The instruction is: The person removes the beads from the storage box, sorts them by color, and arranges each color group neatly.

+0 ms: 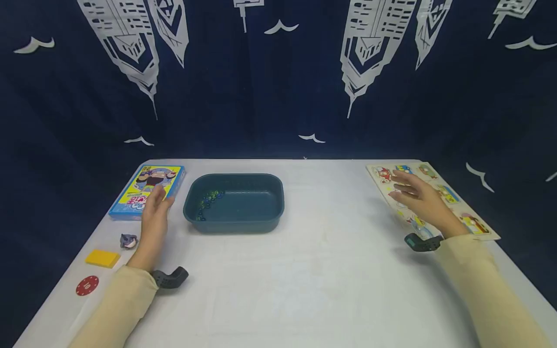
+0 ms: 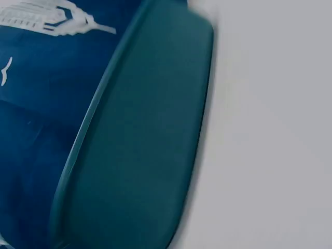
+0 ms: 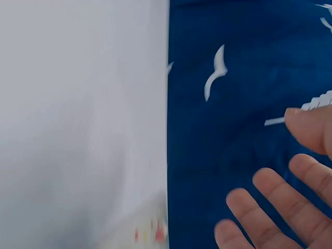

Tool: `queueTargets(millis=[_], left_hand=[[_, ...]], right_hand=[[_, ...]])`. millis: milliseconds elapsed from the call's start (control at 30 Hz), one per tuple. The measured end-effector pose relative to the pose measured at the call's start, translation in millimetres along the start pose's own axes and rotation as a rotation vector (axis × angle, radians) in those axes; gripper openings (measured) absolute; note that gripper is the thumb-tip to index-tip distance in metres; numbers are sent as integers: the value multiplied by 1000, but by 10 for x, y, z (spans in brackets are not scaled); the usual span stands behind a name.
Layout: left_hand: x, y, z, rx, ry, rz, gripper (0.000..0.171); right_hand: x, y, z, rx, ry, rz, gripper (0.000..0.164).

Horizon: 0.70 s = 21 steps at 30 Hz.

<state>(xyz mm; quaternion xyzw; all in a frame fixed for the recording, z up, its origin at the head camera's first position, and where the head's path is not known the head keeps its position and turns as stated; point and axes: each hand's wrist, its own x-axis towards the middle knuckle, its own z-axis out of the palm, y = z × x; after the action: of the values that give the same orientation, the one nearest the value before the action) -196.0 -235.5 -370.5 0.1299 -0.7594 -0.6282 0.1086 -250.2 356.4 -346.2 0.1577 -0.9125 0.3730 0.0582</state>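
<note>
My left hand is held over the left side of the table with its fingers extended, overlapping the corner of a blue and yellow cartoon box in the head view. To its right stands a teal plastic tub, with small green and blue pieces along its left inside. The tub fills the middle of the left wrist view. Over a cream board with cartoon pictures, my right hand hovers with loosely spread fingers. Both hands hold nothing.
Below the box lie a small purple and white figure, a yellow block and a red disc marked 10. A dark blue curtain with white prints hangs behind the white table.
</note>
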Motion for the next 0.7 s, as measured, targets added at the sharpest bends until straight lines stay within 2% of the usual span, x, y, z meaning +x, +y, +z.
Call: queueTargets(millis=[133,233,367,533,700], left_hand=[[-5,-80,180,-258,20,-111,62],[-22,-130,303,-358,32,-123,61],[-39,-225,411,-402,24,-75,61],[-30,-366,464,-426,8,49,64],[-8,-445,478,-450,-55,127,71]], right_hand=[[113,-93,101,172,-23,19,59],[219,-192,173,334,-68,50,55],[386,-334,287,526,-169,72,51],[610,-519,475,681,-287,58,44],[816,-723,720,704,-367,45,43]])
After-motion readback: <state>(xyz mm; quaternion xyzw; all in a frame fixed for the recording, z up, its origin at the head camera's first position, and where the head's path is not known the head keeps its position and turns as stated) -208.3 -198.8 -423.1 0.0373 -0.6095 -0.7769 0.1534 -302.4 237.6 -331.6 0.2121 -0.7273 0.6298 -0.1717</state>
